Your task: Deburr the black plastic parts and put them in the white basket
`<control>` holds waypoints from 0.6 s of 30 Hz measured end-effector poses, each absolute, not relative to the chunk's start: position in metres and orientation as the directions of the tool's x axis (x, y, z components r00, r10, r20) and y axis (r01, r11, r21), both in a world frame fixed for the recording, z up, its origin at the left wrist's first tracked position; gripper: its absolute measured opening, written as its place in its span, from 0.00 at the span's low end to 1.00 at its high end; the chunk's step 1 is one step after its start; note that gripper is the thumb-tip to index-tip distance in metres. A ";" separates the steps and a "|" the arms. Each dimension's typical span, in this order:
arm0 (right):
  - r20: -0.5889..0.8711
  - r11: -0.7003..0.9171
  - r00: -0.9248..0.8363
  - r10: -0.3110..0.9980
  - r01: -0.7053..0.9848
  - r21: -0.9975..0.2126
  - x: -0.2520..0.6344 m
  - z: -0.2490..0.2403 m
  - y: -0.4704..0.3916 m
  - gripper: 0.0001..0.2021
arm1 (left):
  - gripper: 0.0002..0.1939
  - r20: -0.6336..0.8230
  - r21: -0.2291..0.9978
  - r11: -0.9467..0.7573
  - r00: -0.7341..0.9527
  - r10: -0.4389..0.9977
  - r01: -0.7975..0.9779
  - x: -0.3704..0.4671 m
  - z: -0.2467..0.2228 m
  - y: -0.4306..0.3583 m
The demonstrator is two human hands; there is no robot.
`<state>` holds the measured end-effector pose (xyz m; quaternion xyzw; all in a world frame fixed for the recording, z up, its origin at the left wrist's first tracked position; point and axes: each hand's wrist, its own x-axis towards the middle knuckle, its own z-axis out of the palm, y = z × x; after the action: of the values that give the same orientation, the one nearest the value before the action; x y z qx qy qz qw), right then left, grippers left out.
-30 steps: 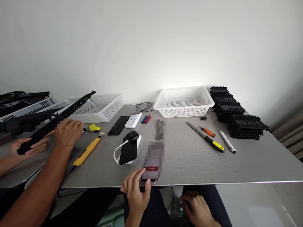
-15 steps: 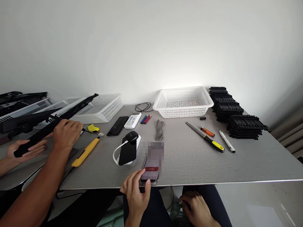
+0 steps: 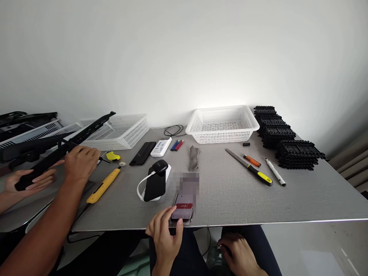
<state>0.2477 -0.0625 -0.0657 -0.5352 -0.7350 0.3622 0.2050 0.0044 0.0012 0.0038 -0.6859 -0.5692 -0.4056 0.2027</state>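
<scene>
My left hand (image 3: 165, 235), fingers apart, touches a phone (image 3: 183, 212) at the counter's (image 3: 230, 203) front edge, where a backward drag could drop it; my right hand (image 3: 241, 253) rests, fingers curled together.

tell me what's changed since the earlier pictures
The near end of the long black part in the co-worker's hands shifted slightly left. Nothing was visibly gripped or let go. The left hand stays on the phone, the right hand over the lap.
</scene>
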 end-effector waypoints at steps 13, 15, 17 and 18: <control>-0.084 0.178 -0.351 0.933 0.651 -0.738 0.248 -0.069 -0.062 0.14 | 0.14 0.790 0.186 -0.269 0.019 0.613 0.945 0.004 0.003 0.001; -0.082 0.179 -0.352 0.932 0.648 -0.740 0.248 -0.069 -0.062 0.14 | 0.14 0.792 0.180 -0.273 0.026 0.610 0.945 0.005 0.005 0.001; -0.081 0.178 -0.348 0.934 0.650 -0.739 0.248 -0.068 -0.061 0.14 | 0.14 0.790 0.179 -0.277 0.030 0.612 0.944 0.005 0.005 0.001; -0.080 0.178 -0.346 0.935 0.651 -0.738 0.248 -0.068 -0.061 0.14 | 0.14 0.789 0.179 -0.277 0.030 0.614 0.944 0.005 0.005 0.001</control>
<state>0.2478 -0.0613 -0.0683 -0.5352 -0.7408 0.3526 0.2010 0.0054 0.0009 0.0053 -0.6884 -0.5657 -0.4060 0.2033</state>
